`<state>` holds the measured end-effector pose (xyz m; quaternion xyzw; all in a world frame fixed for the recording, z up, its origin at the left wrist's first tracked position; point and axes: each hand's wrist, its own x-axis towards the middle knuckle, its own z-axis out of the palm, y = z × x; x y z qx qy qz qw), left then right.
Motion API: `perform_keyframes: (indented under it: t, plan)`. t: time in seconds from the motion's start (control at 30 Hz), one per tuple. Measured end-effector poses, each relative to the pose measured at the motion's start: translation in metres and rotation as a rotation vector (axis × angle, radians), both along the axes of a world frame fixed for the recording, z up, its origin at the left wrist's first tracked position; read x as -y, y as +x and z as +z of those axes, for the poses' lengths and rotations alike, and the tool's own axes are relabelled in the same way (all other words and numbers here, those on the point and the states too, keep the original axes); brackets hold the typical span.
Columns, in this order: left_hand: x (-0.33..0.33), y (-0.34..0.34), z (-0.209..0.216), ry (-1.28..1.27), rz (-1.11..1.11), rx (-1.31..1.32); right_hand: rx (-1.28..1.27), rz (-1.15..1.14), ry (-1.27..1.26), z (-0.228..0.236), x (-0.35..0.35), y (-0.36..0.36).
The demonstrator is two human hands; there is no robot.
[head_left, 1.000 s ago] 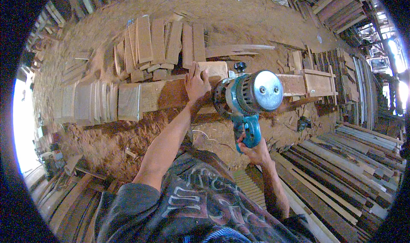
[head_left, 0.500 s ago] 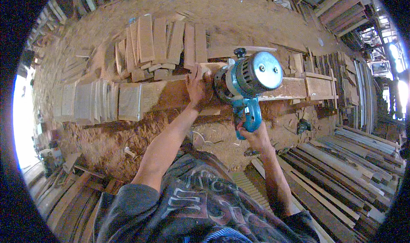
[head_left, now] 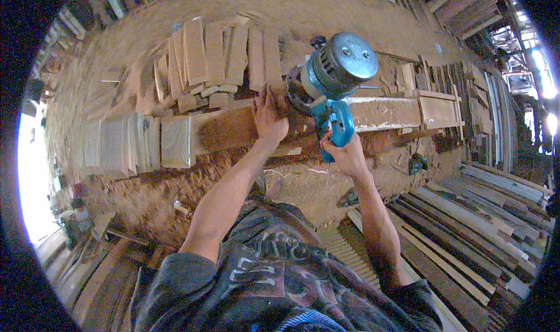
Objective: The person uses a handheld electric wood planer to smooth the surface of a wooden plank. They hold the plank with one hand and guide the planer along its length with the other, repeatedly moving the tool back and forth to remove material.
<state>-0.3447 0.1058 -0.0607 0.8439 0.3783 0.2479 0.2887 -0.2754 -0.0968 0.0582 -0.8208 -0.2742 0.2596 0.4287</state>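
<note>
My right hand (head_left: 346, 152) is wrapped round the teal loop handle of a large power router (head_left: 332, 75). The router has a dark vented body, a round silver cap and a black knob on its far side. It leans over a long wooden beam (head_left: 224, 126), and its base faces left. Just left of the base, my left hand (head_left: 269, 119) lies on the wood with its fingers stretched away from me. The motor hides the cutting end of the tool and whatever lies under it.
Cut boards (head_left: 214, 55) stand in a row beyond the beam. More blocks (head_left: 119, 142) line up at its left end. A wooden piece (head_left: 437, 109) sits on its right end. Stacked planks (head_left: 466, 233) fill the lower right. Sawdust covers the ground (head_left: 233, 8).
The router has moved away from me and slightly left, with my right hand on its handle. A pale wood edge beside its base no longer shows. My left hand stays nearly in place.
</note>
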Motion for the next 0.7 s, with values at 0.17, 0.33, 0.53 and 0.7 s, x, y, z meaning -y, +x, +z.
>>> perform_keyframes:
  t: [0.17,0.33,0.53,0.7]
  plan:
    - [-0.003,0.004,0.000,-0.063,-0.002,0.037,0.144,-0.022,0.140,-0.020,-0.026,0.019]
    - [-0.009,0.007,0.007,-0.051,0.007,-0.040,-0.117,-0.112,0.441,-0.016,-0.039,0.019]
    - [0.002,0.000,0.027,0.036,0.078,0.021,-0.207,-0.402,0.602,0.002,-0.056,-0.004]
    - [0.005,0.003,0.046,0.097,0.077,-0.228,-0.288,-0.643,0.710,0.026,-0.013,-0.029]
